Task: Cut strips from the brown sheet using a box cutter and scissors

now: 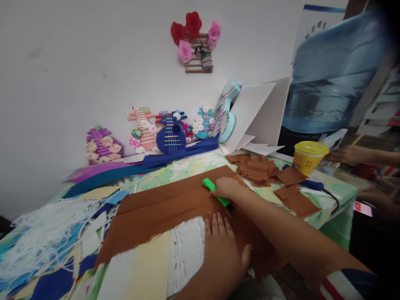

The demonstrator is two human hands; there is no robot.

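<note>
A large brown paper sheet [168, 196] covers much of a board on the table, with wrinkles running across it. At its near edge, part of the board [187, 237] shows white with shiny streaks that look like glue. My left hand [220, 246] is open, palm down, fingers spread over the paper's edge and the white part. My right hand [231, 189] is closed on a green highlighter-like marker [223, 201], which lies slanted against the brown paper; its lower end is dark. The right arm reaches in over the sheet's right side.
Torn brown pieces [256, 168], a yellow lidded cup [309, 156] and a blue corded tool [312, 185] are at right. Another person's hand [346, 154] is beside the cup. White string [53, 225] and paper scraps pile up at left. Decorated paper instruments [170, 137] stand along the wall.
</note>
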